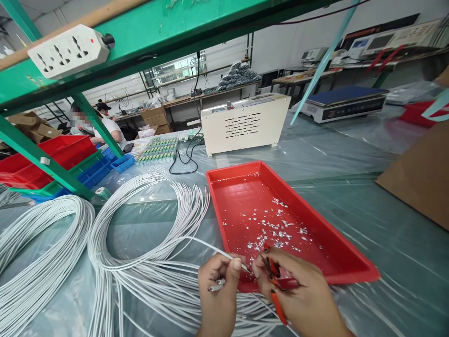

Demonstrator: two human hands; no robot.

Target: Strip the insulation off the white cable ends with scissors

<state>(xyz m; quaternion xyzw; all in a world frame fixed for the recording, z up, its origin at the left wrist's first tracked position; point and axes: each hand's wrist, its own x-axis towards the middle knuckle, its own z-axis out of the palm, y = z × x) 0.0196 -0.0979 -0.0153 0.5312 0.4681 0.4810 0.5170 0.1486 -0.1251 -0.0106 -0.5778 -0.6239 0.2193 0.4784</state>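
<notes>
My left hand (219,295) is closed around a white cable (210,245), with its tip pinched between thumb and forefinger. More white cable ends (216,285) poke out between the curled fingers. My right hand (301,292) grips a small hand tool with orange-red handles (278,306), which look like those of small pliers or cutters. Its jaws are mostly hidden by the fingers. Both hands meet over the near edge of a red tray (238,192), where small white and silvery scraps (280,234) are scattered. The pinched cable runs back to a large coil of white cables (101,234).
A second cable coil (45,243) lies at the left. Behind the tray stand a cream metal box (245,124) and a blue-topped scale (345,103). Cardboard (421,173) is at the right. A green beam with a power strip (68,51) crosses overhead. People sit farther back.
</notes>
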